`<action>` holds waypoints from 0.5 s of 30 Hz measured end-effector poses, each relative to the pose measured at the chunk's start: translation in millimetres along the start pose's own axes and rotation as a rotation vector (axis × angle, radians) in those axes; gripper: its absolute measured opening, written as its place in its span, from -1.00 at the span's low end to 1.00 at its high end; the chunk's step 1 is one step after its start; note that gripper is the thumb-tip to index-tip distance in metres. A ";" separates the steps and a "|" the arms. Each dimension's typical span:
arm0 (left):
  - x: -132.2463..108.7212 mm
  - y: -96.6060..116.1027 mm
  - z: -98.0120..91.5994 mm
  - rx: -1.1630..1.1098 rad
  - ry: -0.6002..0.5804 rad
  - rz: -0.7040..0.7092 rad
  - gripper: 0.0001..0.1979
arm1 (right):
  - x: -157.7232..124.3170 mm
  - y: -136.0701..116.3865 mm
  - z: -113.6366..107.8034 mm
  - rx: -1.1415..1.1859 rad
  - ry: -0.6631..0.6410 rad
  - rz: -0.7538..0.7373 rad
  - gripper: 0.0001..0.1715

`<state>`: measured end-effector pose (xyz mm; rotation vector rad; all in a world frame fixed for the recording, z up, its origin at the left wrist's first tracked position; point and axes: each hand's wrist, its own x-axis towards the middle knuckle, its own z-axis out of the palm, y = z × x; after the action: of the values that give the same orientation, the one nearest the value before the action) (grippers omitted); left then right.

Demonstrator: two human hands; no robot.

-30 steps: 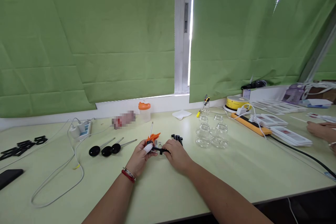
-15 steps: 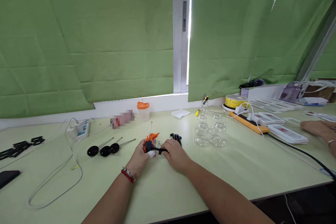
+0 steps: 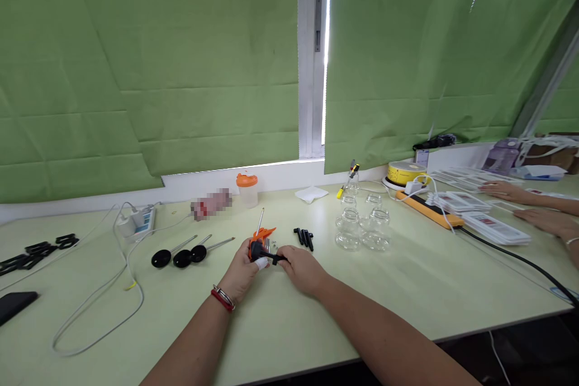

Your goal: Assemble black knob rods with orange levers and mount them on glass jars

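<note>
Near the middle of the table, my left hand (image 3: 240, 272) is closed round a black round part (image 3: 257, 249) with a thin metal rod (image 3: 260, 221) standing up behind it. A black bar-shaped piece (image 3: 274, 258) runs from that part toward my right hand (image 3: 301, 266), whose fingers pinch its far end. Whether the two black pieces are joined is hidden by my fingers. Behind my left hand lies an orange piece (image 3: 265, 233), with small metal bits next to it. Several short black handles (image 3: 304, 238) rest just beyond my right hand.
Black discs with metal rods (image 3: 181, 258) lie left. Glass jars (image 3: 349, 232) stand right. An orange-lidded cup (image 3: 246, 190), a power strip (image 3: 425, 211), white cables and black parts (image 3: 38, 250) surround the work. Another person's hands (image 3: 543, 220) are among white sheets at far right.
My right hand has shifted slightly, its fingers less spread over the black piece, and more of the short black handles shows. A second hand of the other person has appeared at far right.
</note>
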<state>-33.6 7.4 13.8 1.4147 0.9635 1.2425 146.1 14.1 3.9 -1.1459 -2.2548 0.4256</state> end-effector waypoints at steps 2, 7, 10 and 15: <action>0.2 -0.8 -0.9 0.009 0.000 -0.001 -0.69 | 0.0 0.0 0.7 0.012 -0.002 -0.006 -0.80; 0.4 -1.6 -2.1 0.029 -0.002 -0.009 -0.70 | 0.5 0.6 3.2 -0.002 0.006 -0.020 -0.78; 0.4 -1.9 -2.3 0.006 -0.006 -0.017 -0.65 | 0.6 0.5 4.0 -0.020 0.011 -0.026 -0.78; 0.0 -3.3 -2.1 -0.012 -0.016 -0.017 -0.66 | 0.0 -1.0 2.3 -0.027 0.013 -0.026 -0.75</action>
<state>-35.5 8.4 10.6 1.4021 0.9538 1.2209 144.0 13.5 2.6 -1.1282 -2.2680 0.3777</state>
